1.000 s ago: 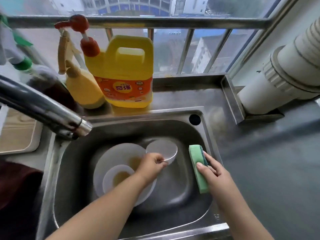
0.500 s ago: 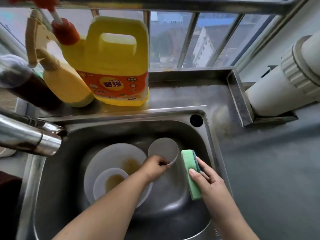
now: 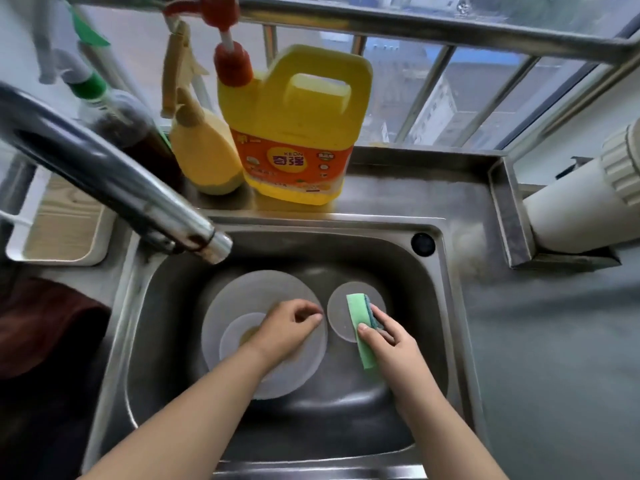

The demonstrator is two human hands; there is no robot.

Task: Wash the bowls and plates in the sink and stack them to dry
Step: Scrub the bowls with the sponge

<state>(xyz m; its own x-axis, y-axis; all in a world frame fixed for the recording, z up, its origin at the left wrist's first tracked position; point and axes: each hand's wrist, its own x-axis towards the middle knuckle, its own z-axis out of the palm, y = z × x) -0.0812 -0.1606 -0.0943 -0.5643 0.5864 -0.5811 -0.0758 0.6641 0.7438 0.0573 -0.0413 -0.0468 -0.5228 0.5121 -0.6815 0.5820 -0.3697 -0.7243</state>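
Over round white dishes, right hand (image 3: pixel 391 344) grips spongy green block (image 3: pixel 360 327).

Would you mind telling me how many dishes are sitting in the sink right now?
3: a large plate on the left of the sink, a small bowl resting on it, and a small dish to the right, partly behind the sponge. Arms may hide more.

I see steel sink (image 3: pixel 429 306) set in grey counter (image 3: pixel 554 341). In basin: large white plate (image 3: pixel 242 296), small bowl (image 3: pixel 232 337) resting on it; second small white dish (image 3: pixel 337 306) just right of plate. On back ledge: yellow detergent jug (image 3: pixel 294 133), yellow squeeze bottle (image 3: pixel 204 161), dark bottle (image 3: pixel 135 133). Wooden board (image 3: pixel 62 230) at left of sink.
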